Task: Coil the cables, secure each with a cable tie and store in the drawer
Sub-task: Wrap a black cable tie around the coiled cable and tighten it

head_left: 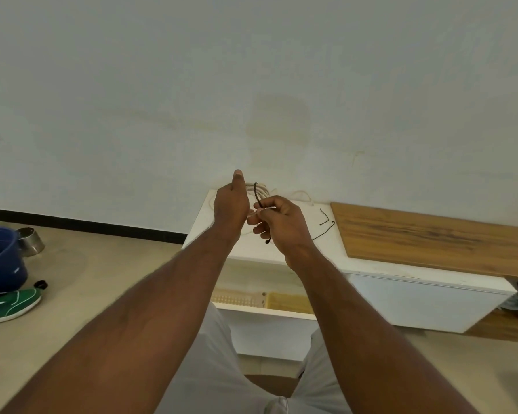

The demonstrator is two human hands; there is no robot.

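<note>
Left hand (231, 204) grips coiled white cable (259, 191), held above white cabinet top (326, 249). Right hand (281, 224), just beside at 3 o'clock, pinches thin black cable tie (257, 196) looped over coil. Tie's long axis runs 12-to-6; tail hangs by right fingers, nearer hand for pulling. Open drawer (269, 310) at 6 o'clock.

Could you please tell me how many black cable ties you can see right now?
3: one cable tie in the right hand at the white cable coil; two spare ties on the white cabinet top. Others may be hidden.

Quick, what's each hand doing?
Left hand: holds the white cable coil.
Right hand: pinches the black cable tie around the coil.
</note>
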